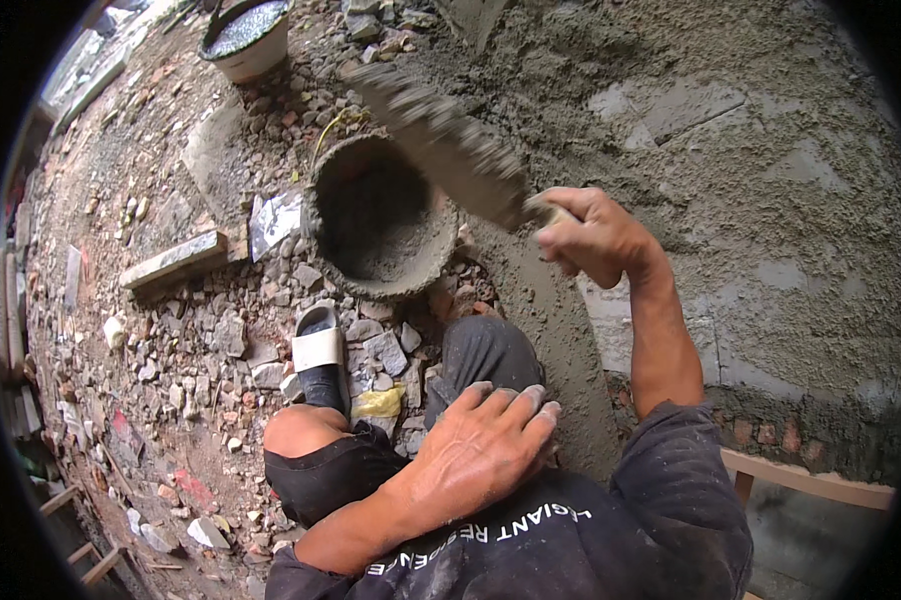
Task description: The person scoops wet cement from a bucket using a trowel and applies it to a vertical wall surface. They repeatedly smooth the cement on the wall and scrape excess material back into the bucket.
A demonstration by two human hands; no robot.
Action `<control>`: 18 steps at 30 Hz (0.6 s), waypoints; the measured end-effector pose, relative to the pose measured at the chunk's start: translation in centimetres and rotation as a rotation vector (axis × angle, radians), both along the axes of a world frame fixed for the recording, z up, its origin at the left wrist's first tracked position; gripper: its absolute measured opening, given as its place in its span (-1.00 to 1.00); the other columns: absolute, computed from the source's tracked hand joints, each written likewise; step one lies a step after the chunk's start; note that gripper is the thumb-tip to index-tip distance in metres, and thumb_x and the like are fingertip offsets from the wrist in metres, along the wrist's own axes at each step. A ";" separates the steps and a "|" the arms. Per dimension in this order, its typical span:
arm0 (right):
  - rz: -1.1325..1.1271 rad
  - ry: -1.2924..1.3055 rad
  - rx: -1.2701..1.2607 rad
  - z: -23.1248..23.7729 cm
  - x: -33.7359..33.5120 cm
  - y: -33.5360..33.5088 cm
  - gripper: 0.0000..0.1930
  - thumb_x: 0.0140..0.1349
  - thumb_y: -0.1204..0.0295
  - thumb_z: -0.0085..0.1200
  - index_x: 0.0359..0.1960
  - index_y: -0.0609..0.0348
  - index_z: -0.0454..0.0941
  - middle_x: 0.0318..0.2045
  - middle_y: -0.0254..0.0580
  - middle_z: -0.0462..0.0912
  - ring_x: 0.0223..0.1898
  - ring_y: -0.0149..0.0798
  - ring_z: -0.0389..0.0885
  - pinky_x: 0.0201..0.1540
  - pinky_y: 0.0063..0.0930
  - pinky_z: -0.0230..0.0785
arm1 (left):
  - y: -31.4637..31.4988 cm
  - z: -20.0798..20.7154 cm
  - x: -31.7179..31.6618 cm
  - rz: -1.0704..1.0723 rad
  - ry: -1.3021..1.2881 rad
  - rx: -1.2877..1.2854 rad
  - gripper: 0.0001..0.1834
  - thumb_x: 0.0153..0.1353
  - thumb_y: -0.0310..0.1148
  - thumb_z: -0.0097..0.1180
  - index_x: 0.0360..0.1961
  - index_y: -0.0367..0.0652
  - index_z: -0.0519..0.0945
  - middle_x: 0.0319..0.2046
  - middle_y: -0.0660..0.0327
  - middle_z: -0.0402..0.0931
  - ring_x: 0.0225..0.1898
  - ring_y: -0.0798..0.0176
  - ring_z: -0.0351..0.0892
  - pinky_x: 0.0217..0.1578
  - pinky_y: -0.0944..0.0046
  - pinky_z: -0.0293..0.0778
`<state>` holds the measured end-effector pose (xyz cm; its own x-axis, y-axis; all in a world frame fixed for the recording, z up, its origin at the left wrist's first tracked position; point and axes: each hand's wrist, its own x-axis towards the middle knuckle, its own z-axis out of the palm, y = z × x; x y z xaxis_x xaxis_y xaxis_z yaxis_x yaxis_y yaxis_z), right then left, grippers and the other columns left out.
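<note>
My right hand (603, 236) is closed around the handle of a trowel (471, 178). Its long blade is smeared by motion and carries grey mortar, pointing up and left above the rim of a round mortar bucket (411, 285). Wet grey mortar lies inside that bucket, lower on one side. My left hand (491, 437) rests flat on my bent knee, fingers stretched out and dusted with mortar, holding nothing. To the right of the trowel stands a wall (771, 250), partly coated with rough grey mortar, with smooth pale block showing through in patches.
Broken stone and brick rubble (201, 400) covers the ground on the left. A short wooden block (174, 262) lies beside the mortar bucket. Farther off stands a pale bucket (256, 58) of greyish liquid. My foot in a slide sandal (318, 350) is planted on the rubble.
</note>
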<state>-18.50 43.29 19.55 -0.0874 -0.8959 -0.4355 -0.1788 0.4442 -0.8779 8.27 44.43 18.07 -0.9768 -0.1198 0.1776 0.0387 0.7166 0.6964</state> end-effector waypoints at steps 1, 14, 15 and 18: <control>-0.094 -0.062 0.002 -0.2 -2.3 0.6 -0.64 0.11 0.34 0.16 -0.09 0.26 0.49 -0.52 -0.38 0.52 -0.63 -0.52 0.43 -0.65 -0.61 0.31 | 0.0 -0.4 -0.6 -0.003 0.016 -0.012 -0.60 0.13 -0.23 0.13 -0.04 -0.20 0.46 -0.07 0.06 0.47 -0.14 0.12 0.50 -0.09 0.15 0.35; 0.024 1.302 0.137 1.4 -5.6 1.2 -0.56 0.17 0.18 0.06 0.01 0.19 0.42 -0.23 0.00 0.60 -0.22 -0.03 0.59 -0.23 -0.27 0.44 | 0.3 -0.4 0.1 -0.016 -0.019 0.055 -0.59 0.18 -0.18 0.05 -0.04 -0.24 0.44 -0.08 0.04 0.48 -0.13 0.13 0.49 -0.08 0.16 0.33; 0.144 1.340 -0.046 -2.0 -4.8 -0.5 -0.58 0.14 0.19 0.08 0.00 0.11 0.43 -0.24 0.08 0.57 -0.24 0.04 0.58 -0.23 -0.20 0.44 | 0.4 -0.2 0.0 -0.035 -0.025 0.053 -0.60 0.18 -0.19 0.04 -0.05 -0.25 0.44 -0.08 0.04 0.48 -0.13 0.14 0.49 -0.08 0.16 0.33; 0.497 1.406 0.127 -7.7 0.7 -8.0 -0.74 0.10 0.27 0.08 -0.20 0.08 0.46 -0.33 -0.02 0.59 -0.26 -0.01 0.61 -0.23 -0.14 0.47 | 0.7 -0.3 1.1 -0.020 0.025 0.054 -0.61 0.15 -0.25 0.00 -0.05 -0.25 0.44 -0.07 0.01 0.47 -0.12 0.15 0.49 -0.09 0.15 0.34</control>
<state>-17.76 35.25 11.82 -0.1957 -0.9230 -0.3314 -0.9741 0.1439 0.1744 9.35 45.10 17.75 -0.9745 -0.1101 0.1954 0.0704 0.6769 0.7327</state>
